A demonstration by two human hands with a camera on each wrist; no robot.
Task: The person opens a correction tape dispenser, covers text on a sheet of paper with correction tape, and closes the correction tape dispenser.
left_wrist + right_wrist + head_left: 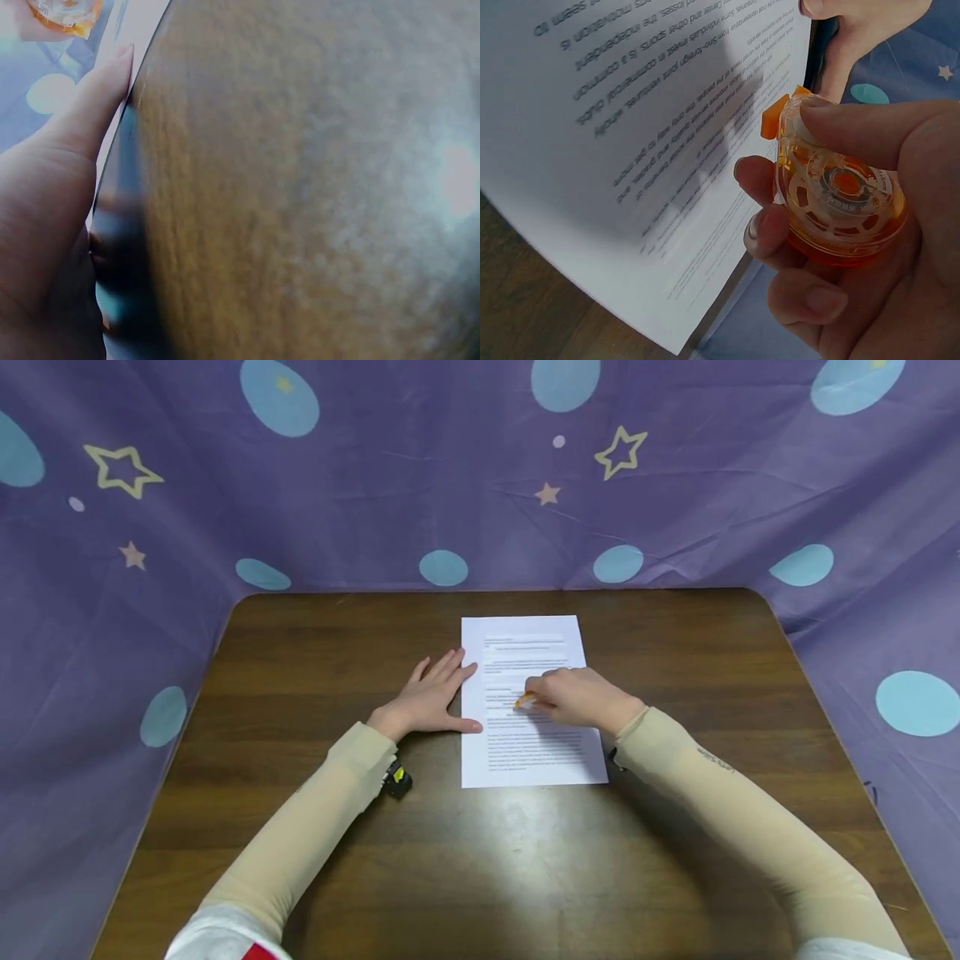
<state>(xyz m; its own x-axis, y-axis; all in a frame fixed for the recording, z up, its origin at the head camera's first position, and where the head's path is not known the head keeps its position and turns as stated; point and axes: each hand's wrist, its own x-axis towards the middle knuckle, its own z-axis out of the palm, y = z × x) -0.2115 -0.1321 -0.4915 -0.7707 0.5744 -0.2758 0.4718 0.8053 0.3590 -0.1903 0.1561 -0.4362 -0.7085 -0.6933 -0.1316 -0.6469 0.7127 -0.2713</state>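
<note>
firstly, nearest to the eye, two beige sleeves [296, 835] come in over one brown wooden table [525, 893], with a small black device [399, 787] beside the left wrist. farther in are two hands. the left hand [430, 700] has its fingers straight and spread, grasping nothing, and its thumb tip lies on the left edge of one white printed sheet [536, 752]. the right hand [583, 697] has its fingers curled around one clear and orange tape dispenser [847, 191], the thumb on its side; the dispenser is above the middle part of the sheet, its orange tip directed to the text. whether this tip touches the paper, i cannot tell surely. in my judgement, the step in hand is covering some printed words with the dispenser, while the left hand steadies the page. the next move would call for a light and even pull along one line, without the sheet sliding. lastly, beyond the far table edge hangs purple curtain cloth [420, 468], with two outlined yellow stars [137, 487].
</note>
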